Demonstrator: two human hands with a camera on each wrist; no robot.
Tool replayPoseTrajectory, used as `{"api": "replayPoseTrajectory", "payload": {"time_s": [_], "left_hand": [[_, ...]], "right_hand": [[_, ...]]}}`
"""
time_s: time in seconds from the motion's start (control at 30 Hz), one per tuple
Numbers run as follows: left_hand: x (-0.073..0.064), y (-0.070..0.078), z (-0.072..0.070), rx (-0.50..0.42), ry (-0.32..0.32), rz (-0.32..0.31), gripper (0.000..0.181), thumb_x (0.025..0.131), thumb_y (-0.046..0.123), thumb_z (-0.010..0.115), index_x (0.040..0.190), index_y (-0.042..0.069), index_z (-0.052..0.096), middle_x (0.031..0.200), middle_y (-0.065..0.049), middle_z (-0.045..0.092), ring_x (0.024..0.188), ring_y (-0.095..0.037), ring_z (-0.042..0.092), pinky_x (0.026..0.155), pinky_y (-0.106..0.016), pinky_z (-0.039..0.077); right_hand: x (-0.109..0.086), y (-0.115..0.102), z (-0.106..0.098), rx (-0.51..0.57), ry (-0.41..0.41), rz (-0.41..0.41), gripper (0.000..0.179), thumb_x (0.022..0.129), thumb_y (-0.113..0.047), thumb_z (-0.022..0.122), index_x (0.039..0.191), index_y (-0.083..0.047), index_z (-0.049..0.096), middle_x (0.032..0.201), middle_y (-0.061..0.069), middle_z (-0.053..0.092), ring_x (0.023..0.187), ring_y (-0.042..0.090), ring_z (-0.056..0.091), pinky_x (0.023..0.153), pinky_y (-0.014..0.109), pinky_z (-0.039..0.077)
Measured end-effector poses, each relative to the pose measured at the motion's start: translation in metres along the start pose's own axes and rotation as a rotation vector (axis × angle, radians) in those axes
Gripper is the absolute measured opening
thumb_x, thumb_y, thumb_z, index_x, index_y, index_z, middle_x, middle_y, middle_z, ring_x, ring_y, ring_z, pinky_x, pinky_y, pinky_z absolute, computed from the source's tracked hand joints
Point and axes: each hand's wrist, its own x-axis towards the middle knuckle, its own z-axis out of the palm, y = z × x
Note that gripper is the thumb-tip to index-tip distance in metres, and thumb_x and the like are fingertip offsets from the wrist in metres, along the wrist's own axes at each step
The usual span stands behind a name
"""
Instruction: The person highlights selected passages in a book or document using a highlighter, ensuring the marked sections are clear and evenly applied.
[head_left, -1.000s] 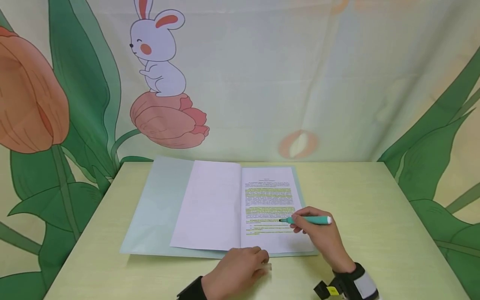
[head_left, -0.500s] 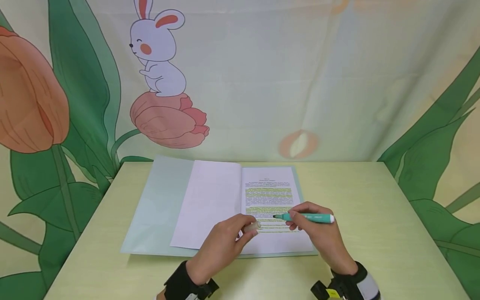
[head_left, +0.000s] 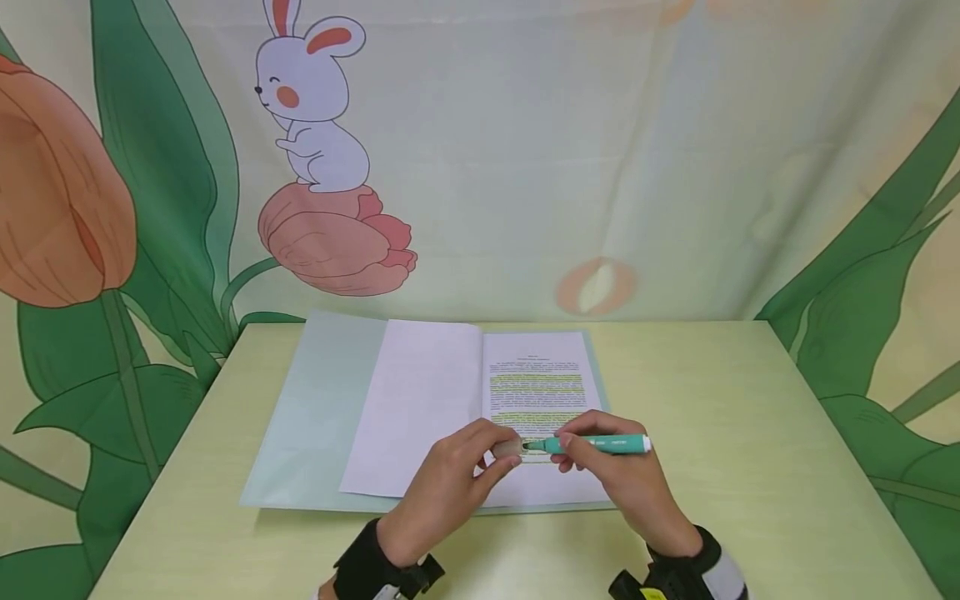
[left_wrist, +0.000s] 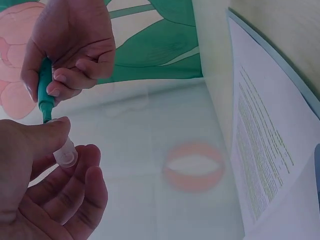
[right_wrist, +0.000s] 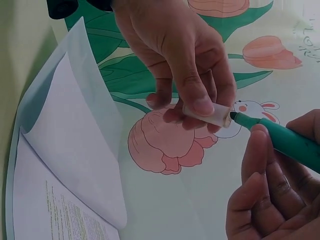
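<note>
Between thumb and fingers, my left hand (head_left: 450, 479) pinches a translucent whitish cap (right_wrist: 215, 114). My right hand (head_left: 622, 462) grips a teal highlighter (head_left: 607, 444), its dark tip pointing left. In the right wrist view the tip stands right at the cap's open end, the two roughly in line. The left wrist view shows the cap (left_wrist: 65, 153) under my left thumb, with the highlighter's nib end (left_wrist: 46, 111) meeting it. Both hands are over the lower part of a printed page (head_left: 536, 392) that has yellow-green highlighted lines.
The page lies in an open pale blue folder (head_left: 330, 417), beside a blank white sheet (head_left: 420, 408) turned to the left. Beneath is a light yellow table (head_left: 712, 400). A curtain (head_left: 510, 167) printed with a rabbit and tulips hangs behind the table's far edge.
My left hand has come up from the table's front with the cap, over the page. My right hand has moved slightly left, bringing the highlighter's tip to the cap.
</note>
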Motion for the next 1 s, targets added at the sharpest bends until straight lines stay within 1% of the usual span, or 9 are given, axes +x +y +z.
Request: {"api": "replayPoseTrajectory", "payload": {"time_s": [0.17,0.27,0.47,0.63,0.73,0.83,0.93,1.0], "left_hand": [[-0.001,0.002,0.002,-0.029,0.013,0.023,0.018,0.09,0.019,0.071,0.107,0.017,0.065,0.095,0.009,0.063,0.08,-0.002,0.056,0.066,-0.023,0.055],[-0.001,0.002,0.003,-0.031,0.022,0.05,0.019,0.089,0.018,0.071,0.107,0.016,0.064,0.095,0.008,0.063,0.078,-0.001,0.056,0.066,-0.02,0.054],[-0.001,0.002,0.005,-0.012,0.035,0.119,0.018,0.09,0.019,0.071,0.107,0.017,0.065,0.098,0.009,0.062,0.075,0.0,0.054,0.065,-0.011,0.047],[-0.002,0.002,0.006,0.006,0.06,0.163,0.016,0.091,0.02,0.07,0.106,0.016,0.066,0.1,0.008,0.063,0.075,0.0,0.053,0.066,-0.008,0.044],[-0.002,0.002,0.007,0.026,0.074,0.202,0.015,0.091,0.02,0.07,0.106,0.015,0.066,0.099,0.007,0.065,0.074,0.0,0.055,0.066,-0.007,0.044],[-0.002,0.002,0.008,0.063,0.077,0.229,0.018,0.092,0.02,0.069,0.108,0.014,0.066,0.097,0.005,0.068,0.071,0.0,0.056,0.064,-0.006,0.044],[-0.002,0.002,0.009,0.112,0.063,0.246,0.025,0.092,0.021,0.069,0.115,0.01,0.066,0.092,0.003,0.07,0.067,0.0,0.055,0.062,-0.007,0.044],[-0.002,0.002,0.01,0.141,0.054,0.26,0.026,0.093,0.021,0.067,0.116,0.009,0.066,0.09,0.003,0.07,0.067,0.0,0.055,0.062,-0.007,0.044]], "right_hand": [[0.0,0.002,0.001,0.005,-0.013,0.004,0.019,0.092,-0.012,0.068,0.097,0.006,0.066,0.076,0.0,0.071,0.07,0.02,0.069,0.069,0.026,0.055],[-0.001,0.002,0.002,0.005,-0.023,-0.001,0.019,0.092,-0.013,0.068,0.097,0.005,0.066,0.077,0.0,0.071,0.07,0.02,0.069,0.069,0.026,0.055],[-0.002,0.003,0.005,0.023,-0.04,-0.005,0.019,0.092,-0.013,0.068,0.096,0.005,0.066,0.076,0.001,0.071,0.07,0.021,0.069,0.069,0.028,0.056],[-0.002,0.003,0.007,0.029,-0.039,-0.003,0.019,0.092,-0.013,0.067,0.096,0.006,0.066,0.076,-0.001,0.071,0.069,0.019,0.07,0.068,0.027,0.056],[-0.002,0.004,0.009,0.024,-0.037,0.002,0.019,0.093,-0.013,0.067,0.096,0.006,0.065,0.075,-0.001,0.071,0.069,0.018,0.07,0.066,0.027,0.056],[-0.002,0.005,0.011,0.024,-0.015,0.025,0.021,0.096,-0.016,0.063,0.094,0.005,0.064,0.073,0.0,0.07,0.066,0.017,0.068,0.064,0.028,0.055],[-0.001,0.005,0.013,0.037,0.015,0.057,0.026,0.099,-0.02,0.057,0.092,0.004,0.063,0.068,0.002,0.066,0.061,0.015,0.064,0.06,0.028,0.054],[-0.001,0.005,0.015,0.049,0.032,0.076,0.027,0.101,-0.021,0.053,0.09,0.003,0.061,0.066,0.004,0.064,0.06,0.014,0.062,0.058,0.028,0.054]]}}
